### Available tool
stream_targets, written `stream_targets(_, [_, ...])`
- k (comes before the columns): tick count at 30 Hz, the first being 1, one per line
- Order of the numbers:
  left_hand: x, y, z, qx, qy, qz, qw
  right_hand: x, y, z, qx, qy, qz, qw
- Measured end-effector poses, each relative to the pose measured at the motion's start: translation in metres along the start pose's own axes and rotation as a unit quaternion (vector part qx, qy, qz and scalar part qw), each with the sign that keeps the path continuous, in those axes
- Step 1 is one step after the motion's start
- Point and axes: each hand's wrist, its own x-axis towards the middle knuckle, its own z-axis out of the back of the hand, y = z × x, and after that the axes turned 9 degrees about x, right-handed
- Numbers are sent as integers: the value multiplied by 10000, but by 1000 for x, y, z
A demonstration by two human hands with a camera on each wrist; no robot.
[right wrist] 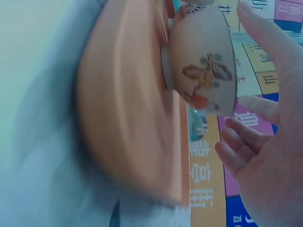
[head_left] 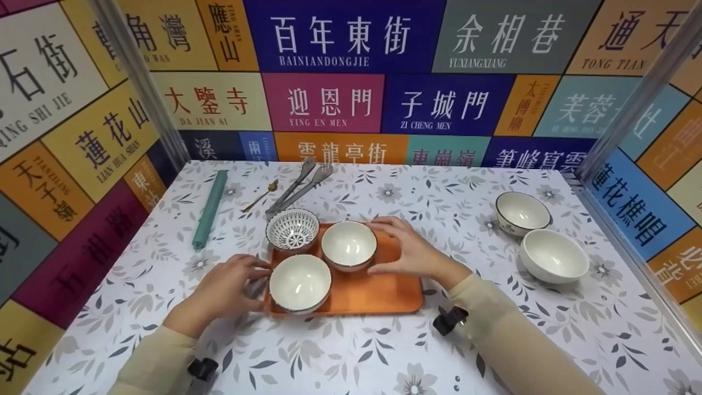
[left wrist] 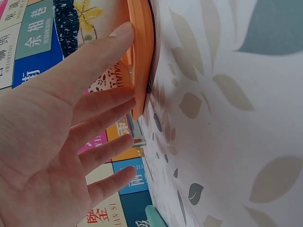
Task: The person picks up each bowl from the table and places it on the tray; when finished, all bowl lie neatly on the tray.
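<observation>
Walls of multicolored panels (head_left: 323,101) lettered in Chinese characters and romanized names enclose a table covered in a leaf-and-flower-print cloth (head_left: 466,351), where a person in pale beige sleeves (head_left: 504,318) works with two bare hands around an orange rectangular tray (head_left: 373,293). The left hand (head_left: 230,288) is at the tray's left edge, its fingers spread and its thumb by the rim; whether it touches the rim cannot be told. The right hand (head_left: 411,249), thumb and fingers parted, stands around the right side of a cream bowl (head_left: 349,245) on the tray, its outside painted with fruit and leaves; contact with the bowl is unclear. Also on the tray, upright, are a second cream bowl (head_left: 300,282) at front left, just beside the left hand, and a black-and-white patterned bowl (head_left: 293,230) at the rear left corner. Well apart at right stand a plain white bowl (head_left: 555,256) and, just behind it, a dark-rimmed bowl (head_left: 522,213). At the table's rear left lie a teal roll (head_left: 210,208), gray long-handled utensils (head_left: 299,184) and, between them, a slim gold-colored utensil (head_left: 260,197).
</observation>
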Motion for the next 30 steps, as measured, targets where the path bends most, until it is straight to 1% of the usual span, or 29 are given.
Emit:
stream_targets(5, [0,0,-1,181,-177,-239,9994,-22,-10,17,-62,-208,-126,9997])
stream_targets(7, [0,0,-1,239,-209,-292,9991,-31,-14,24,-69,-251,-181,9995])
stream_targets(10, [1,0,-1,215,-152,-227,9994,-43,-20,35,-66,-308,-291,9991])
stream_targets(14, [2,1,-1,143,-69,-134,9998,-58,-25,47,-57,-447,-324,9985])
stream_targets(17, [2,1,0,72,-21,-74,9999,-67,-29,54,-145,-547,-319,9979])
stream_targets(22, [3,0,0,34,44,-12,10000,-81,-33,64,-267,-684,-433,9964])
stream_targets(24, [3,0,0,39,63,2,10000,-85,-33,68,-285,-791,-438,9955])
stream_targets(27, [2,1,0,7,85,67,9999,-91,-32,76,-370,-999,-310,9938])
stream_targets(30, [2,2,0,-8,61,68,10000,-98,-30,86,-524,-1233,-241,9907])
